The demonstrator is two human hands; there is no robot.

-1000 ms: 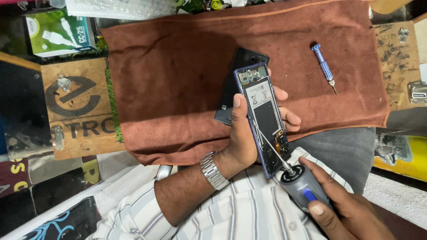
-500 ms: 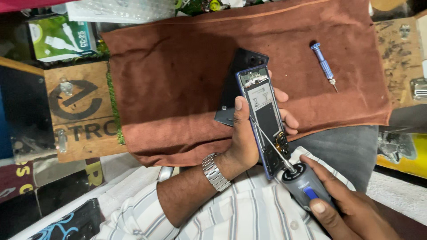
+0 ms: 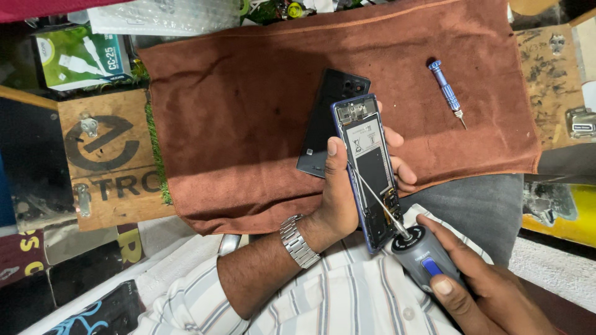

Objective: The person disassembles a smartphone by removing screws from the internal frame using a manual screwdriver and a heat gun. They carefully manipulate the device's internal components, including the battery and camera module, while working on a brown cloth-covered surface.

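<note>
I see my left hand point(image 3: 341, 198) clasping the opened smartphone point(image 3: 370, 167), while my right hand point(image 3: 478, 291) at five o'clock grips a grey electric screwdriver point(image 3: 419, 254).

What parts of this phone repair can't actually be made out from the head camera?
- Screwdriver tip: where the powered screwdriver meets the opened phone is too small to tell.
- Right hand: cut off by the bottom edge.
- Phone's far side: hidden by the left hand.
- Black back cover: partly hidden behind the phone.
- Blue screwdriver tip: too small.
</note>
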